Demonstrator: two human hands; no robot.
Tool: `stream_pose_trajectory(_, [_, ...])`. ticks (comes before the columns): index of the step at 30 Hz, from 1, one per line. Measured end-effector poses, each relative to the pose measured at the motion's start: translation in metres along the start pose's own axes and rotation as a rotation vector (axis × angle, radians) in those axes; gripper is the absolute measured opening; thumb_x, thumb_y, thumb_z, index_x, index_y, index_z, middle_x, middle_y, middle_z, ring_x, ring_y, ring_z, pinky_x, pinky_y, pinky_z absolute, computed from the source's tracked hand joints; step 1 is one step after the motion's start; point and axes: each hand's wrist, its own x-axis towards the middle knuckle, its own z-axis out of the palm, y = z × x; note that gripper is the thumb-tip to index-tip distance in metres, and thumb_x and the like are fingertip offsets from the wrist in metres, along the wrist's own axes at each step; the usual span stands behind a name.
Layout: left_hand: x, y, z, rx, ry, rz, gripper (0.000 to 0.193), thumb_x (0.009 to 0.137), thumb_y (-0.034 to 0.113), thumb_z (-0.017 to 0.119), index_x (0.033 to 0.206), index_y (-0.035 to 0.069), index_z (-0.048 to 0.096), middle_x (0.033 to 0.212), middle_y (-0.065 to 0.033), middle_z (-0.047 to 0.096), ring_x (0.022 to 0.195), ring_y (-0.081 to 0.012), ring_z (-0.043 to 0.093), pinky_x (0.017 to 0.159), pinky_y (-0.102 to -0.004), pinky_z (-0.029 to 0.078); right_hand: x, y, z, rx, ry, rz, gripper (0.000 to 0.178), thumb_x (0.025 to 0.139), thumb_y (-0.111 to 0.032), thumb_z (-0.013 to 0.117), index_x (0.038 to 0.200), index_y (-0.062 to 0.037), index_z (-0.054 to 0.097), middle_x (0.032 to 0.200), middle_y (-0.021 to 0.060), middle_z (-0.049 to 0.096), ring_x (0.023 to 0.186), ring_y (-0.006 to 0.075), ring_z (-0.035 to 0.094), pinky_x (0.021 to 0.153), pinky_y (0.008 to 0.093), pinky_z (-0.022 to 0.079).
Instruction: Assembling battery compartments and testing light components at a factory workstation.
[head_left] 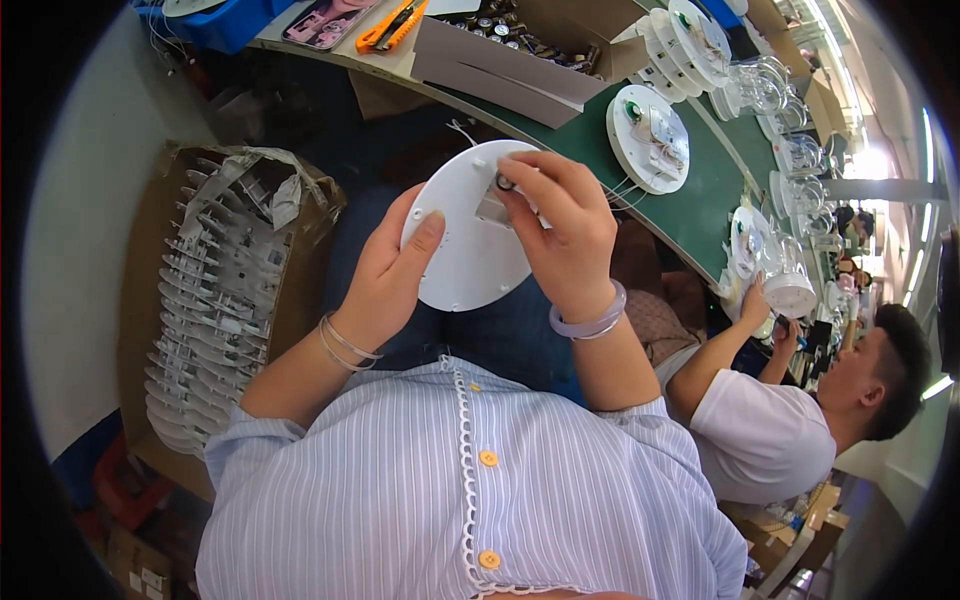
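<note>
A white round plastic disc [475,262] is held up above my lap, its flat face toward me. My left hand [392,258] grips its left edge, thumb on the face and fingers behind. Near the disc's upper right is a rectangular battery compartment [493,207]. There my right hand [562,215] pinches a small battery [504,183] between thumb and fingers, its round metallic end showing. The fingers cover most of the battery, and how far it sits in the compartment cannot be made out. Thin white wires stick out past the disc's edge.
A grey cardboard box [500,72] of batteries stands on the green bench [690,215], beside an orange utility knife [392,26] and a phone [328,22]. Another disc with wiring [648,140] lies rightward. At left, a carton [290,290] holds stacked discs. A co-worker [765,430] sits at right.
</note>
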Motion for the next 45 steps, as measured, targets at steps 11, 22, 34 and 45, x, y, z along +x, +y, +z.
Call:
stream_pose_trajectory(11, [0.005,0.005,-0.006,-0.53,0.172,-0.225,0.035,0.086,0.023,0.045,0.113,0.001,0.043,0.098,-0.0069,0.054,0.09,-0.0097,0.052,0.077,-0.0207,0.04,-0.021,0.021,-0.008,0.565,0.005,0.644,0.026,0.08,-0.014,0.053,0.1,0.0026,0.05,0.078,0.0043,0.056,0.063,0.0075,0.05,0.057,0.019,0.041])
stream_pose_trajectory(22, [0.032,0.002,-0.025,-0.052,-0.076,-0.229,0.027,0.078,0.013,0.057,0.1,0.002,0.048,0.092,-0.0039,0.055,0.082,-0.0084,0.052,0.073,-0.0199,0.041,-0.029,0.011,-0.006,0.801,-0.223,0.701,0.024,0.084,-0.015,0.048,0.1,0.0026,0.051,0.081,0.0021,0.056,0.068,0.004,0.051,0.06,0.016,0.041])
stream_pose_trajectory(34, [0.033,-0.015,-0.037,0.089,0.004,-0.194,0.018,0.074,0.01,0.061,0.087,0.003,0.049,0.08,-0.0029,0.056,0.071,-0.0058,0.051,0.064,-0.0174,0.041,-0.031,0.009,0.01,0.439,-0.252,0.439,0.02,0.081,-0.014,0.05,0.094,0.0013,0.05,0.071,0.0125,0.058,0.06,0.0187,0.058,0.054,0.0244,0.044])
stream_pose_trajectory(45, [0.035,-0.021,-0.053,-0.203,0.178,-0.148,0.025,0.073,0.011,0.063,0.092,0.001,0.052,0.083,-0.0046,0.057,0.074,-0.0094,0.054,0.068,-0.0191,0.043,0.103,0.053,-0.027,-0.445,-0.066,-0.044,0.015,0.071,-0.006,0.056,0.084,-0.0021,0.061,0.074,0.0104,0.06,0.061,0.0179,0.056,0.058,0.0272,0.043])
